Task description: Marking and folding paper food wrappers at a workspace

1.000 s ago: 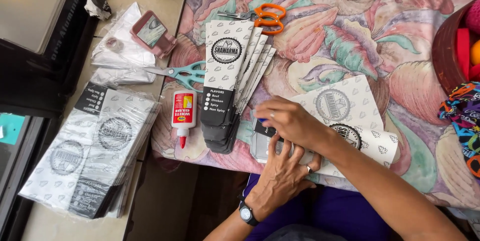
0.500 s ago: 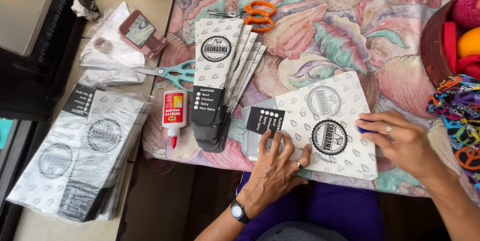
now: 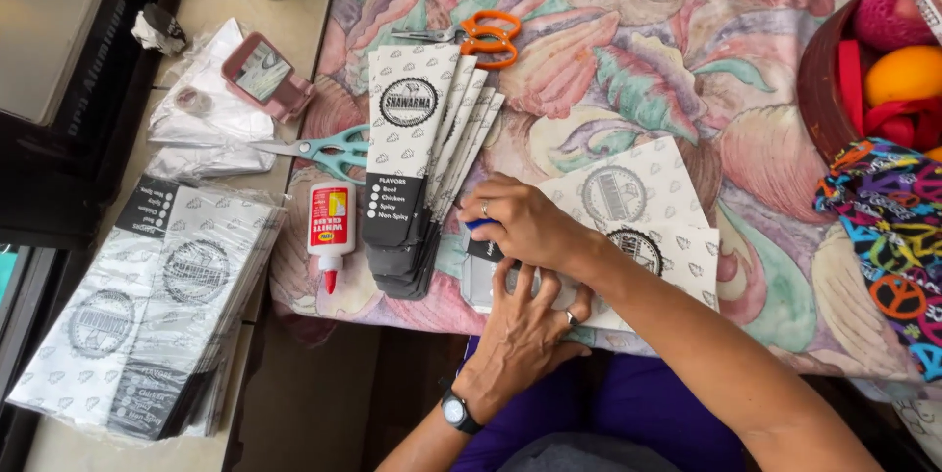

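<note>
left wrist: black watch (image 3: 454, 412) | ring fingers: rings | lap: purple cloth

Right hand (image 3: 525, 227) presses blue glue stick (image 3: 482, 225) onto flat printed paper sleeve (image 3: 643, 222); left hand (image 3: 525, 330) pins sleeve edge; folded sleeve stack (image 3: 417, 163) beside.

Half a second earlier the right hand (image 3: 525, 222) had rested out at the right edge of the flat printed paper sheet (image 3: 643, 207); it swung back left across the sheet and came down on its dark end, fingers pinching something small and blue (image 3: 481, 225). The left hand (image 3: 520, 330) slid slightly right and flattened along the sheet's near edge. The sheet's dark printed panel, plainly visible before, was covered by both hands.
</note>
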